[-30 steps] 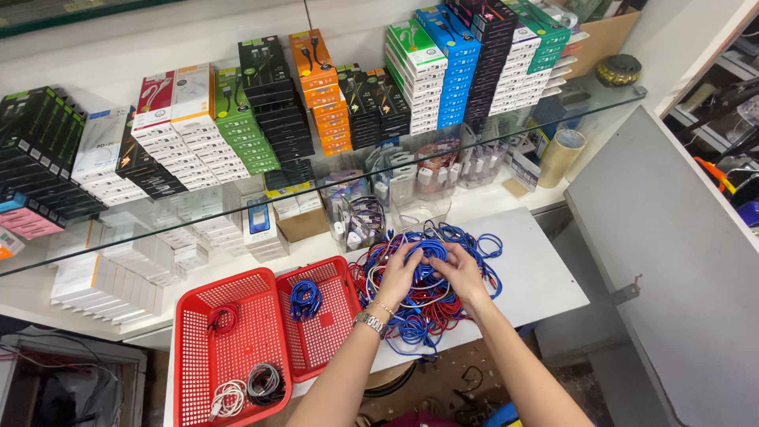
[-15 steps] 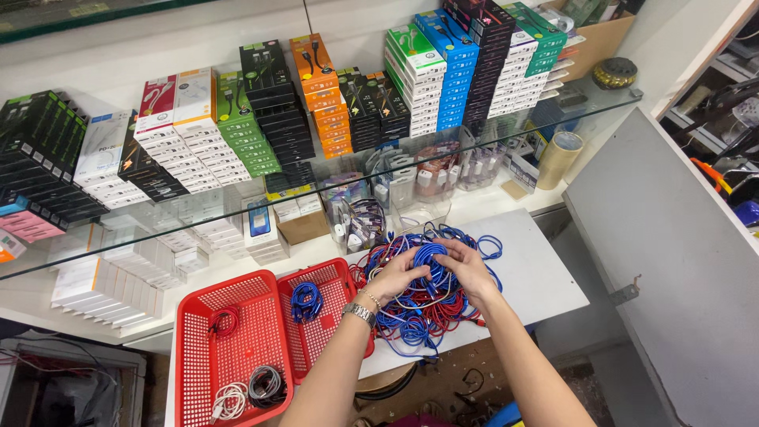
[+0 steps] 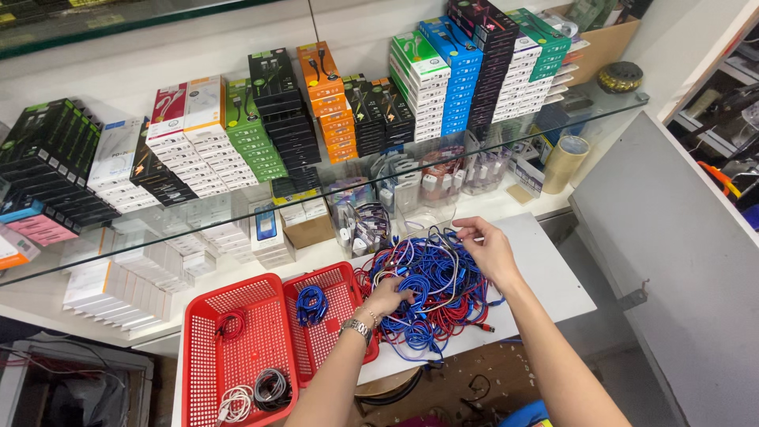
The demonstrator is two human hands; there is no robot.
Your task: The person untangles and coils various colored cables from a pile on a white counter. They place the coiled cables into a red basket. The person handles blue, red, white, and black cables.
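Shelving of stacked boxes (image 3: 332, 103) backs white counter (image 3: 545, 277) under tangled cables (image 3: 431, 289).

light: bright, even, from overhead | shadows: soft, short, under the glass shelf (image 3: 506, 150) | glare: pale reflections along that shelf's front edge, veiling the boxes below it | focus: sharp at centre below the shelf, no motion blur | distortion: wide-angle bending of lines toward the corners, shelf edge curved | dim: lower-left corner under the shelf
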